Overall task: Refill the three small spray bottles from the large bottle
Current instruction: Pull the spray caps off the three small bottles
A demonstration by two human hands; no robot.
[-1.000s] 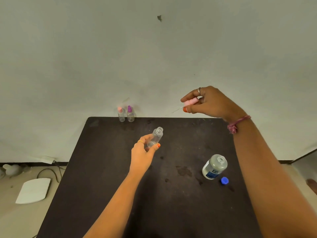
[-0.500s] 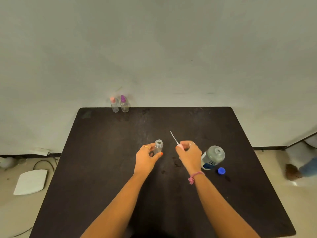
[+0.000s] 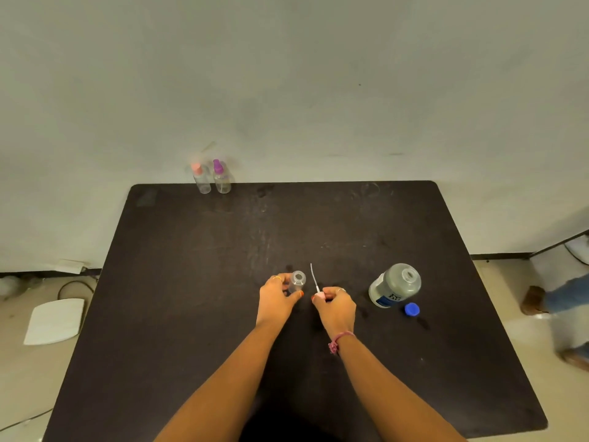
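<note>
Head view: a dark, matte bench (image 3: 191,282) with scuffed, smeared patches is standing against a plain pale wall (image 3: 287,74). A clear plastic small bottle (image 3: 297,281) with its round neck uncapped is standing upright near the middle of the bench. The large bottle (image 3: 394,286), squat, grey-translucent and carrying a blue label, is standing open well to its right, and its blue cap (image 3: 412,309) is lying just beside its base. At the far left edge two more clear spray bottles are standing side by side, one with a pink top (image 3: 201,179) and one with a purple top (image 3: 221,177).

Compared with half a second ago, both hands are sitting slightly lower and closer together, and the thin white tube of the sprayer (image 3: 315,283) is now pointing almost straight up beside the open neck rather than slanting away to the left.

The left hand (image 3: 276,299) is curling round the small bottle, thumb and fingers gripping its body on the bench. The right hand (image 3: 336,306) is pinching the pink sprayer head, fingers tightly curled, with the tube sticking out beyond them, just right of the small bottle.
</note>
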